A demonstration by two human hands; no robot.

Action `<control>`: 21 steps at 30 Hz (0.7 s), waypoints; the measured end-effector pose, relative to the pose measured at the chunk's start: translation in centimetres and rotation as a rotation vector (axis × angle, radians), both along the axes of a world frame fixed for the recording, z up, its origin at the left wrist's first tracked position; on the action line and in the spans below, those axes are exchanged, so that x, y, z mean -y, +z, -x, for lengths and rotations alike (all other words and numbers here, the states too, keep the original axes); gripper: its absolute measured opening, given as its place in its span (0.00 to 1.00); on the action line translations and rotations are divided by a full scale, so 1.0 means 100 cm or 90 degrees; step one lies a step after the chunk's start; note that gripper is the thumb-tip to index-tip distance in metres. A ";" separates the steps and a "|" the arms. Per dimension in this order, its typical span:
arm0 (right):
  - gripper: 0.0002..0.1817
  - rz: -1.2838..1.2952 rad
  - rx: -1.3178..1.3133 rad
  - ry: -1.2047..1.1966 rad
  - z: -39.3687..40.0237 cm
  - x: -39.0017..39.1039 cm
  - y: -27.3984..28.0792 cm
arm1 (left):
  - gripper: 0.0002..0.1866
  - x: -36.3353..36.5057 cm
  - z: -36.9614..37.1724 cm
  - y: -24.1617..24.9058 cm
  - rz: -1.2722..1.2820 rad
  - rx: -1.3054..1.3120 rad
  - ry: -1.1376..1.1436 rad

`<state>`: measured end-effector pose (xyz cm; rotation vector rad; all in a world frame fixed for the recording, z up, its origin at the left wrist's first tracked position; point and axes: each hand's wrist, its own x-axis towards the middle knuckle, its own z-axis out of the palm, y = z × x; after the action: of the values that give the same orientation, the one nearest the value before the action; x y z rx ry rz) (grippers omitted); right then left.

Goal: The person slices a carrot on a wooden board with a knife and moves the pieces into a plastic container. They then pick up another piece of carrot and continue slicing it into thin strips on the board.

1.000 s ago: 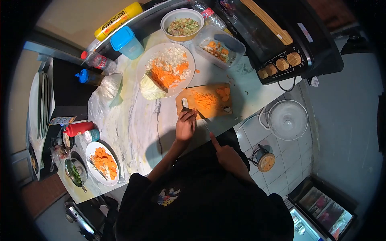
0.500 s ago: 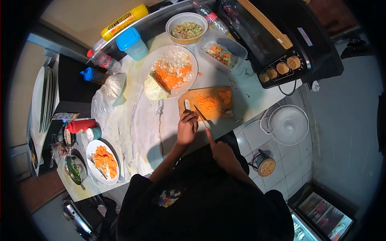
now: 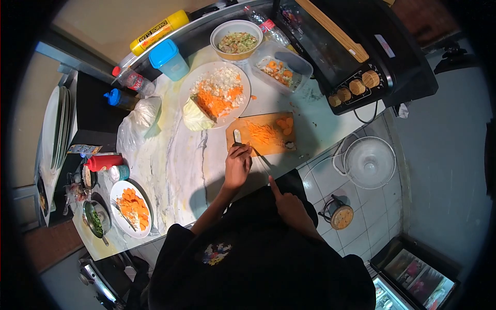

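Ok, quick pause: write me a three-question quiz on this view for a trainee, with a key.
1. What does the right hand hold?
2. True or false: carrot strips lie on the cutting board.
3. How many wood-coloured knobs are on the front of the black appliance?

Key:
1. A knife, index finger stretched out along it.
2. True.
3. Four.
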<state>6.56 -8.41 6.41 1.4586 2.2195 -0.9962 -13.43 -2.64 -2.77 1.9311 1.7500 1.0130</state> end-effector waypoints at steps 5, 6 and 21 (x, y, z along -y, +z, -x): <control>0.48 0.001 -0.044 -0.011 0.002 -0.005 -0.022 | 0.12 0.001 0.000 0.007 0.002 0.014 -0.002; 0.48 -0.001 -0.043 -0.013 0.003 -0.005 -0.031 | 0.12 0.001 0.000 0.006 -0.002 0.013 -0.001; 0.43 -0.266 -0.065 0.026 -0.013 -0.016 -0.047 | 0.12 0.004 -0.008 0.000 -0.025 0.001 0.056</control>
<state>7.88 -6.84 1.75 1.5423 2.6373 -0.6286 -12.66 -3.01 -2.81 1.8904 1.8414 1.0864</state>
